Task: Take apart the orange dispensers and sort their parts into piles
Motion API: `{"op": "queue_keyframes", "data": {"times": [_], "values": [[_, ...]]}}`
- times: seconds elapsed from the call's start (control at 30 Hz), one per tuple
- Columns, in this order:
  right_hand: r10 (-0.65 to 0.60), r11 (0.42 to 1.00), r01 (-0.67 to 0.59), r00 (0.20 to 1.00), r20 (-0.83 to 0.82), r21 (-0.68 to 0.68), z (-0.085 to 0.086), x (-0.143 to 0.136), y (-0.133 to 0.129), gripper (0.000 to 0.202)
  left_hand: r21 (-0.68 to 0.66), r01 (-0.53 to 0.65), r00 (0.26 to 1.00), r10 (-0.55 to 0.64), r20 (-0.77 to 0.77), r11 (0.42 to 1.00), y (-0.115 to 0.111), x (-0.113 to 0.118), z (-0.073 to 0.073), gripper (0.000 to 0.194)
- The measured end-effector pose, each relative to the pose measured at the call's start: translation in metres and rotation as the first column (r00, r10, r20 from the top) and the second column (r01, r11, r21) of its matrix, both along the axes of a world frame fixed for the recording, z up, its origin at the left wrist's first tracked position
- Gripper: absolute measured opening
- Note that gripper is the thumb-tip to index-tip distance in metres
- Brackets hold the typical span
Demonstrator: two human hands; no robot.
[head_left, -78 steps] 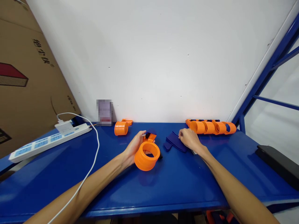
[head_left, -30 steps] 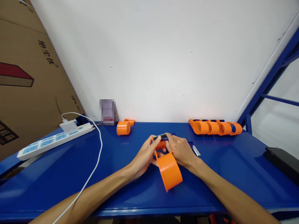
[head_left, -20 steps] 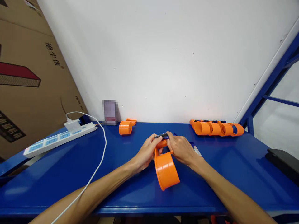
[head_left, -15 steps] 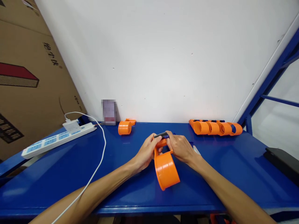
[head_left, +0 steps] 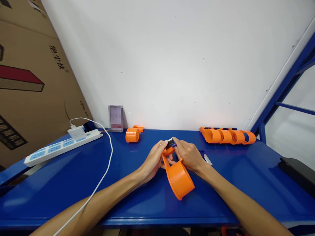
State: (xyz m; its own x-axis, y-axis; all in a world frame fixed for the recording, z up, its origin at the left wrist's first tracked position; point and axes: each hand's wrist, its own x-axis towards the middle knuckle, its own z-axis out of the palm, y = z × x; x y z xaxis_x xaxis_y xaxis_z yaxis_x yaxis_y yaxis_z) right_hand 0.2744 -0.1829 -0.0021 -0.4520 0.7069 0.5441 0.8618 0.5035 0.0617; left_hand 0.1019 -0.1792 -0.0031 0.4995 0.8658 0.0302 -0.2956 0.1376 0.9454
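Both hands are around an orange tape dispenser (head_left: 180, 180) above the front middle of the table. My left hand (head_left: 153, 161) grips its handle end, thumb on top beside a black and blue piece (head_left: 170, 143). Closed over the other side of that end is my right hand (head_left: 188, 154), its fingers against the dark piece. The dispenser's wide round hub hangs tilted toward me, below the hands. Parts of the fingers are hidden behind the handle. Just right of my right hand lie a small white item (head_left: 208, 159) and something dark blue, partly covered.
At the back right stands a row of several orange dispensers (head_left: 226, 136); a single orange dispenser (head_left: 133, 134) is at the back left. A white power strip (head_left: 61, 147) with a cable lies left. A black case (head_left: 297, 173) sits at the right edge of the blue table (head_left: 123, 196).
The dispenser has turned slightly in my hands, its round hub swinging a little to the right. The black piece is tilted more steeply, and the view has shifted slightly.
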Motion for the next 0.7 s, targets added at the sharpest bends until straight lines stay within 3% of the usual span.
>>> {"op": "queue_keyframes", "data": {"times": [0.1, 0.2, 0.33, 0.4, 0.47, 0.53, 0.63, 0.7], "values": [[0.029, 0.995, -0.037, 0.997, -0.076, -0.095, 0.009, 0.004, -0.005, 0.041, 0.121, -0.042, 0.996, 0.051, -0.072, 0.992, 0.006, -0.004, 0.003, 0.04], [0.085, 0.96, -0.157, 0.951, -0.297, -0.23, 0.022, 0.012, -0.012, 0.037, 0.276, -0.078, 0.992, 0.102, -0.074, 0.958, 0.01, -0.007, 0.008, 0.038], [0.03, 0.818, -0.407, 0.735, -0.677, -0.406, 0.036, 0.015, -0.019, 0.036, 0.363, -0.068, 0.986, 0.119, -0.121, 0.929, 0.008, -0.012, 0.014, 0.036], [-0.014, 0.728, -0.531, 0.62, -0.784, -0.433, 0.038, 0.011, -0.021, 0.042, 0.441, -0.062, 0.971, 0.156, -0.181, 0.895, 0.006, -0.015, 0.016, 0.034], [-0.029, 0.664, -0.614, 0.549, -0.835, -0.427, 0.037, 0.005, -0.023, 0.041, 0.534, -0.064, 0.949, 0.216, -0.228, 0.843, 0.003, -0.018, 0.017, 0.031], [-0.041, 0.641, -0.644, 0.514, -0.857, -0.418, 0.036, 0.0, -0.025, 0.039, 0.627, -0.068, 0.924, 0.286, -0.254, 0.776, 0.001, -0.02, 0.019, 0.028], [-0.056, 0.64, -0.643, 0.506, -0.861, -0.42, 0.038, -0.003, -0.029, 0.036, 0.72, -0.068, 0.89, 0.368, -0.269, 0.691, -0.001, -0.021, 0.021, 0.024], [-0.057, 0.626, -0.642, 0.529, -0.847, -0.443, 0.04, -0.002, -0.03, 0.034, 0.745, -0.067, 0.876, 0.396, -0.275, 0.664, -0.002, -0.021, 0.022, 0.022]]}}
